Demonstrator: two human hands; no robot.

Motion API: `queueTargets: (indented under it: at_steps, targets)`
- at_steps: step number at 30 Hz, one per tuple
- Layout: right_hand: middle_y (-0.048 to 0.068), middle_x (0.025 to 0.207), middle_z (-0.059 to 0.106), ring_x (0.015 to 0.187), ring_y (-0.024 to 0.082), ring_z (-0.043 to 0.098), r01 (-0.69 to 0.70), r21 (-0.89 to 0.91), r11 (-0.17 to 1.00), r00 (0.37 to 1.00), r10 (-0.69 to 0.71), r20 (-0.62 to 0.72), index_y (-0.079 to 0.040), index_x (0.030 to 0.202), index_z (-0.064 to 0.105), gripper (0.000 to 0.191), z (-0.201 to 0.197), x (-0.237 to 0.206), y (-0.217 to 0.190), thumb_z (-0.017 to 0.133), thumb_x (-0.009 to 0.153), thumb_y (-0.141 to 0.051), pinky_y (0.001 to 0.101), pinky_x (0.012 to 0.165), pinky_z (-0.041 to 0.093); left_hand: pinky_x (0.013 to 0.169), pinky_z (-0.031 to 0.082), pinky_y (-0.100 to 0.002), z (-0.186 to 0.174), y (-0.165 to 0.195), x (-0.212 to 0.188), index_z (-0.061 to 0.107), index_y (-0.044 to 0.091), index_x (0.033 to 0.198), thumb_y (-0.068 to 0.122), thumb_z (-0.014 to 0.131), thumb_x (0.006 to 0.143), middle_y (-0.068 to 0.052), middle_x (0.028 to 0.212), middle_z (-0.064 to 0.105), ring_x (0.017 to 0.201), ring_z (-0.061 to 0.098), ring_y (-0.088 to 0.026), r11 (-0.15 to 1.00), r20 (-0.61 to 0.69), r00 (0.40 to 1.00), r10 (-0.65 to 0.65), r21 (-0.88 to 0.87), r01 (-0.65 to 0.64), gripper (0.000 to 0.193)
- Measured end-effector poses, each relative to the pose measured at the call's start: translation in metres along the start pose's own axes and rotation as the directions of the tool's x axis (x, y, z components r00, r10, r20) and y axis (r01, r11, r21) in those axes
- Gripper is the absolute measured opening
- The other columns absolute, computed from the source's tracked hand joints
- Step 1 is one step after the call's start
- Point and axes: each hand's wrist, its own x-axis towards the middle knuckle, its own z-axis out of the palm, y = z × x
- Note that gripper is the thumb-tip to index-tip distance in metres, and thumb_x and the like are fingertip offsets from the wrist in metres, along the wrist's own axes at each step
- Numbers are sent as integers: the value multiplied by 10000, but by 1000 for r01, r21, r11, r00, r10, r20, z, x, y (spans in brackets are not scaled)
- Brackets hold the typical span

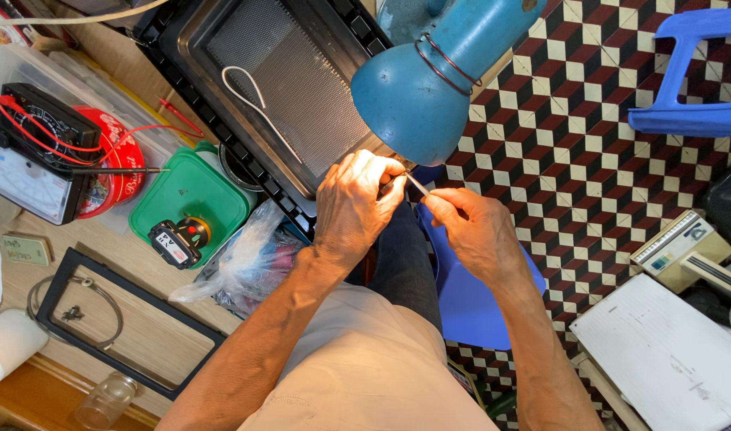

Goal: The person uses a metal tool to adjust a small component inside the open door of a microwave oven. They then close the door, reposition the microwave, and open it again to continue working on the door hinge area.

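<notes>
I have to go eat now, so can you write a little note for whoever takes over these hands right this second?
Left hand: closed around one end of a thin white wire, under the blue lamp.
Right hand: fingertips pinch the wire's other end.
Things: the wire is held above the lap and the blue stool. Another white wire lies on the dark mesh panel. An analog meter with red leads sits far left.
Done: wire picked up, held in both hands.
Left: cannot tell from this view.

We look almost straight down from our single head-worn camera, close over both hands beneath a blue desk lamp, the cluttered worktop at left and the chequered tiled floor at right.
</notes>
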Motion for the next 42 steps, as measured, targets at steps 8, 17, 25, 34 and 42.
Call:
queueTargets:
  at_steps: [8,17,25,34,42]
  targets:
    - [20,706,645,490,74,523,-184,421,888,983,154,105,-28,1061,777,259,10,-7,-2,630,971,-222,207,404,368,791,492,-384,0,0,0,712,103,947,186,769,886,-20,839,651,843,655,-208,1000,-16,1000,0,6,0,117]
    - [67,713,639,507,126,635,-276,687,672,956,115,272,62,1053,690,280,15,-6,8,590,1007,-195,229,422,510,773,493,-379,0,-1,1,709,106,937,180,770,877,-23,832,647,811,658,-211,1000,-10,1000,-14,-19,13,113]
    - [54,666,623,436,111,597,-309,697,648,942,109,316,34,1028,661,242,13,-4,5,570,1017,-190,218,357,454,764,487,-381,1,-1,1,709,105,932,179,772,876,-22,837,651,819,660,-211,1000,-11,1000,-17,-6,17,112]
    - [42,652,628,389,89,542,-270,709,651,960,128,247,13,1012,690,235,15,-10,3,593,1000,-200,195,307,340,782,486,-382,0,-1,1,712,107,931,187,769,886,-20,834,644,832,653,-209,1000,-14,1000,-18,-7,18,109]
    - [47,651,628,391,89,531,-239,745,623,967,81,242,16,1009,693,244,18,-10,7,598,1007,-208,199,313,350,788,486,-382,1,-1,1,709,108,935,187,768,876,-14,836,643,830,650,-203,1000,-21,1000,-7,-15,6,114]
